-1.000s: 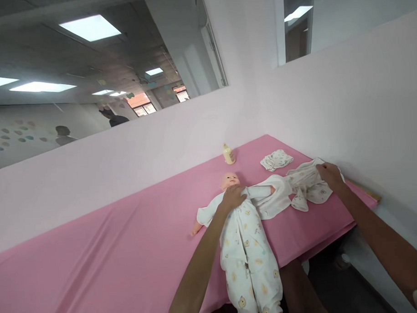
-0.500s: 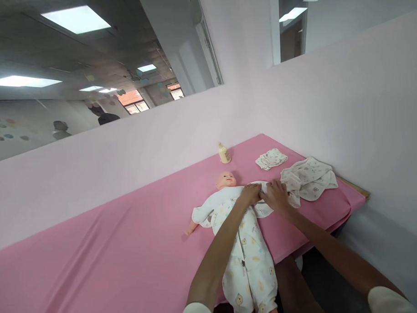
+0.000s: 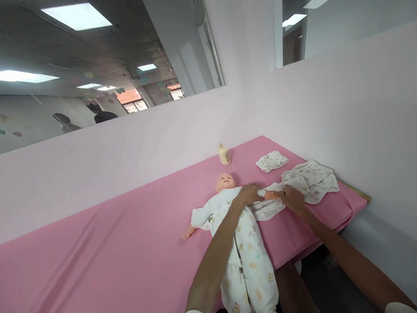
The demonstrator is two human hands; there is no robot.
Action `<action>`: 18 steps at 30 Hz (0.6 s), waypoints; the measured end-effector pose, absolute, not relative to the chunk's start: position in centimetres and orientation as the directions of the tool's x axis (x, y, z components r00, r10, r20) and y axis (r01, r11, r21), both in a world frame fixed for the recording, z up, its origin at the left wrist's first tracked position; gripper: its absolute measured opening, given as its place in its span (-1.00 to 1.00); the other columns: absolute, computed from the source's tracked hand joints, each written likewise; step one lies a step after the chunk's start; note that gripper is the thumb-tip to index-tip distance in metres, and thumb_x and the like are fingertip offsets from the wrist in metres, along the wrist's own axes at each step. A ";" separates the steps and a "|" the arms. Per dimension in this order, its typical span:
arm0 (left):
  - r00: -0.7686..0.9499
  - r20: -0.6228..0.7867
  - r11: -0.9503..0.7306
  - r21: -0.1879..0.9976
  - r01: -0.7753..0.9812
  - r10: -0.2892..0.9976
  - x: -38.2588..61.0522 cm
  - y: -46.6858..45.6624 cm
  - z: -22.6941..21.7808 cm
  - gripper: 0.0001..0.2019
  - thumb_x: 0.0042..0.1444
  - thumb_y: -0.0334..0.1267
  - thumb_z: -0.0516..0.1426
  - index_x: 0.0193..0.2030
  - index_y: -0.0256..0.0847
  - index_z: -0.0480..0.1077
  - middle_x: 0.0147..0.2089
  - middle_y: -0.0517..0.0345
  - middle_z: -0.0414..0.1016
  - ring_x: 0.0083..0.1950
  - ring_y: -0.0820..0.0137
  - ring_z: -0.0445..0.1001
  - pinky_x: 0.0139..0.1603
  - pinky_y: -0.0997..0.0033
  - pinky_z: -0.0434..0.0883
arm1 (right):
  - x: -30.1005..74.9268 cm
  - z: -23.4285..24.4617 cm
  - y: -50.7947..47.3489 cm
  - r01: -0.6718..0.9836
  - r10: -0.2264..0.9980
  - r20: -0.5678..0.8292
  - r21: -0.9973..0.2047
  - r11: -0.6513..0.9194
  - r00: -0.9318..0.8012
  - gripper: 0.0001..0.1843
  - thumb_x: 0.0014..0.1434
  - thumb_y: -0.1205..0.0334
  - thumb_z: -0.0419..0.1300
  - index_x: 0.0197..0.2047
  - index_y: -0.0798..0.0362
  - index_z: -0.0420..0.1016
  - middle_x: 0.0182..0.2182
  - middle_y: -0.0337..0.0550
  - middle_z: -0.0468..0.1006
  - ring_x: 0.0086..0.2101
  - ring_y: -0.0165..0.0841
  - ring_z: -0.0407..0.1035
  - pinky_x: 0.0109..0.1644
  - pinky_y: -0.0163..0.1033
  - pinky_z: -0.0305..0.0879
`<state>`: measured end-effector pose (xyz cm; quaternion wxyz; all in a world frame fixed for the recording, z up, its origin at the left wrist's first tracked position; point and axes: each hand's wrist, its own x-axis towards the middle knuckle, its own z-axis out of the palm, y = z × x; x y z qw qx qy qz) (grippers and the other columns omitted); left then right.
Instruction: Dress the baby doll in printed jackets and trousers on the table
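Observation:
A baby doll in a white printed romper lies face up on the pink table cover. My left hand is closed on the romper at the doll's shoulder, near the collar. My right hand presses down with curled fingers on a white garment spread beside the doll's outstretched arm. The doll's small hand pokes out between my two hands.
A crumpled printed cloth lies right of my right hand, near the table corner. A folded small cloth and a baby bottle stand further back by the pale pink wall. The table edge runs just below the doll's legs.
My right hand left the crumpled cloth at the far right, came in next to my left hand, then slid out along the doll's arm. My left hand stayed at the doll's shoulder.

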<state>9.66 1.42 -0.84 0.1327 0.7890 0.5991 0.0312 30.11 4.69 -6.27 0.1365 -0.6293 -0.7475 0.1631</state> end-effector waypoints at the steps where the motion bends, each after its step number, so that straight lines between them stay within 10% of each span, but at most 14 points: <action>1: 0.282 -0.105 -0.236 0.321 0.917 0.954 9.4 1.2 -0.4 -0.63 0.08 -0.09 0.17 0.03 -0.12 0.44 0.03 0.08 0.51 0.01 0.21 0.47 -0.02 0.32 0.36 | 30.2 -6.3 4.8 0.895 0.987 -0.018 -0.426 0.135 -0.157 -0.75 0.31 0.21 -0.05 -0.18 0.12 0.42 -0.18 0.08 0.56 -0.16 -0.16 0.46 -0.22 -0.23 0.17; 5: 0.225 -0.040 -0.169 0.537 0.827 0.973 9.1 0.8 0.6 -0.64 0.09 -0.11 0.15 0.02 -0.16 0.41 0.00 0.10 0.51 -0.06 0.28 0.48 -0.10 0.39 0.37 | 29.6 -6.4 4.2 0.898 0.979 0.011 -0.397 0.189 -0.202 -0.76 0.30 0.25 -0.06 -0.21 0.11 0.42 -0.24 0.01 0.56 -0.17 -0.19 0.44 -0.15 -0.20 0.16; 12: 0.084 -0.074 -0.068 0.191 0.979 0.994 10.3 2.2 -1.9 -0.55 0.24 0.02 0.04 0.16 -0.17 0.30 0.13 -0.06 0.44 0.17 0.15 0.37 0.14 0.17 0.30 | 28.5 -8.1 -0.5 0.839 0.872 0.334 -0.296 0.456 -0.357 -0.76 0.29 0.26 -0.04 -0.13 0.09 0.42 -0.03 0.12 0.44 -0.03 -0.05 0.30 0.06 0.01 0.15; 18: 0.060 -0.048 -0.050 0.174 0.984 0.997 10.7 0.9 -1.4 -0.59 0.21 -0.04 0.10 0.12 -0.22 0.33 0.13 -0.12 0.43 0.19 0.13 0.36 0.18 0.16 0.27 | 27.4 -8.2 -2.2 0.557 0.885 0.262 -0.699 0.450 -0.386 -0.76 0.27 0.19 -0.06 -0.31 -0.01 0.40 -0.23 -0.06 0.51 -0.14 -0.17 0.36 0.03 -0.06 0.27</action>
